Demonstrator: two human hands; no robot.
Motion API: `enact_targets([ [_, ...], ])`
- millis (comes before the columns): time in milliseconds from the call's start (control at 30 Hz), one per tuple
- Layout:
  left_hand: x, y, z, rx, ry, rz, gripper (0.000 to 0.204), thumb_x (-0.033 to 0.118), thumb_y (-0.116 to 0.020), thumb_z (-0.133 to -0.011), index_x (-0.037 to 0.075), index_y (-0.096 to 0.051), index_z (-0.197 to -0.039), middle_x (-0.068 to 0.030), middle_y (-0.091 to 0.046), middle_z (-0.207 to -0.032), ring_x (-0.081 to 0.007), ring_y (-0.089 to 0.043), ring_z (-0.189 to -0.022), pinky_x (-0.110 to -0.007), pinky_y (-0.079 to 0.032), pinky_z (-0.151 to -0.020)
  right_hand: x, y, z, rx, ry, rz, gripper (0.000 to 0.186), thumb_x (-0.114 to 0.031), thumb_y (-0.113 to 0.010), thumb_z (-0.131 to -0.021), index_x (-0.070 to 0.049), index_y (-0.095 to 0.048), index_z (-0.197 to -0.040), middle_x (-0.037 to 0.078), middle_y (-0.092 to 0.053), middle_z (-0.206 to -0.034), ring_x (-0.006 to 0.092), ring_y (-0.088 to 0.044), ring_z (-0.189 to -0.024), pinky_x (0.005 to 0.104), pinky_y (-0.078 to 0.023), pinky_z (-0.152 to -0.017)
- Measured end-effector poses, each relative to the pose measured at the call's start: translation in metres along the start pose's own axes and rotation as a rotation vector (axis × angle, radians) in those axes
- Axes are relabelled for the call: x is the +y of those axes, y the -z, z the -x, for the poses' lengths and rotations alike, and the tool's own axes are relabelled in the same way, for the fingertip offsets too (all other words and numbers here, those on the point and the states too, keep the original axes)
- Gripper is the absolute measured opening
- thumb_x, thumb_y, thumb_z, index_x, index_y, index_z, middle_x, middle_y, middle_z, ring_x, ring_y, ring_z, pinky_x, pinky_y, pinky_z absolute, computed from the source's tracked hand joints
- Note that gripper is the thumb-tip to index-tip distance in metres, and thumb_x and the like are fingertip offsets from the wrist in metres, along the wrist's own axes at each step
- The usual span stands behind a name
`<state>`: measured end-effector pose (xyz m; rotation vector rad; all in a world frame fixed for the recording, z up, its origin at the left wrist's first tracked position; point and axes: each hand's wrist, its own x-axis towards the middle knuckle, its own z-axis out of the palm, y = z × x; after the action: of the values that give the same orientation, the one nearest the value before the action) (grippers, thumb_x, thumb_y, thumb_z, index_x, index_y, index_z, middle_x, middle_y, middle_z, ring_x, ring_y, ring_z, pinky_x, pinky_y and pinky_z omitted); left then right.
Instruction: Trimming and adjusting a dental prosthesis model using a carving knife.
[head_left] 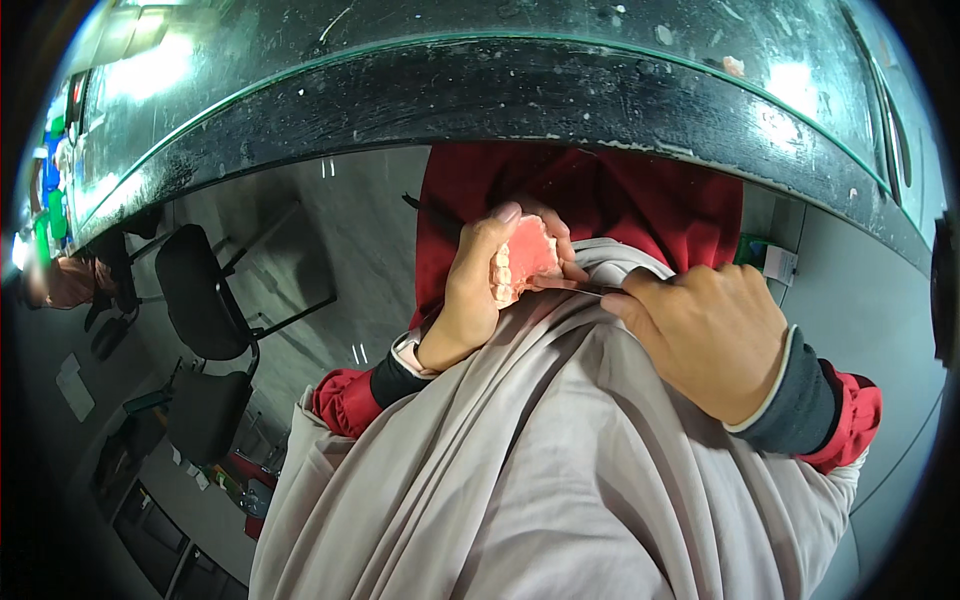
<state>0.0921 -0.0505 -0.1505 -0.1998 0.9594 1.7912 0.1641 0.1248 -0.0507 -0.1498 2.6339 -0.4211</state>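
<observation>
Grey cloth [560,470] nearest, left hand [478,290] fingers grasping pink denture model [522,262], right hand [712,335] clenched on thin tool [583,289].

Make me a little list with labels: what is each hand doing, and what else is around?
Left hand: the left hand holds a pink denture model with pale teeth, fingers curled around it.
Right hand: the right hand rests on the beige cloth, its grip pinching a thin tool toward the model.
Clothing: red garment behind the hands.
Above: dark glass-topped bench, speckled white.
Left side: black chair on the grey floor.
</observation>
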Motion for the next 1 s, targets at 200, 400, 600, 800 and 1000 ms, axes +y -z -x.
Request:
enact_targets([
  [200,-0.006,-0.004,0.000,0.059,-0.065,-0.051,0.045,0.037,-0.033,-0.093,-0.003,-0.054,-0.092,-0.0157,-0.057,-0.083,-0.0248,-0.063,-0.075,-0.032,-0.051,-0.069,-0.001,0.006,-0.001,-0.075,0.054,0.065,0.015,-0.018,-0.057,-0.079,-0.006,-0.061,-0.070,0.006,-0.058,-0.058,0.0211,-0.060,-0.052,0.0318,-0.045,-0.046],
  [400,-0.010,-0.001,-0.007,0.125,-0.042,-0.226,0.042,0.035,-0.034,-0.088,-0.003,-0.053,-0.092,-0.0164,-0.058,-0.083,-0.0261,-0.060,-0.074,-0.035,-0.049,-0.073,-0.006,-0.006,-0.009,0.098,0.132,0.080,0.020,-0.025,-0.054,-0.086,-0.009,-0.064,-0.078,0.004,-0.055,-0.051,0.0213,-0.057,-0.047,0.0330,-0.042,-0.046],
  [600,-0.022,0.019,-0.012,0.186,-0.052,0.013,0.040,0.028,-0.029,-0.091,-0.006,-0.052,-0.087,-0.0173,-0.058,-0.083,-0.0260,-0.062,-0.071,-0.035,-0.053,-0.066,-0.030,-0.028,-0.014,0.000,-0.025,0.128,0.030,-0.022,-0.051,-0.087,0.001,-0.060,-0.103,0.007,-0.058,-0.053,0.0223,-0.060,-0.048,0.0317,-0.045,-0.044],
  [800,-0.031,0.027,-0.017,0.238,-0.231,-0.145,0.040,0.026,-0.029,-0.089,-0.007,-0.051,-0.090,-0.0186,-0.058,-0.083,-0.0285,-0.063,-0.070,-0.036,-0.055,-0.065,-0.026,-0.040,-0.018,0.027,-0.078,0.048,0.032,-0.024,-0.051,-0.087,-0.001,-0.058,-0.108,0.010,-0.058,-0.054,0.0238,-0.061,-0.050,0.0345,-0.047,-0.045],
  [1000,-0.026,0.017,-0.015,0.419,-0.189,-0.113,0.041,0.029,-0.031,-0.088,-0.006,-0.052,-0.091,-0.0185,-0.059,-0.084,-0.0299,-0.063,-0.070,-0.038,-0.055,-0.064,-0.023,-0.050,-0.020,0.088,-0.068,0.031,0.033,-0.026,-0.052,-0.088,-0.003,-0.058,-0.111,0.010,-0.057,-0.054,0.0243,-0.060,-0.049,0.0340,-0.047,-0.045],
])
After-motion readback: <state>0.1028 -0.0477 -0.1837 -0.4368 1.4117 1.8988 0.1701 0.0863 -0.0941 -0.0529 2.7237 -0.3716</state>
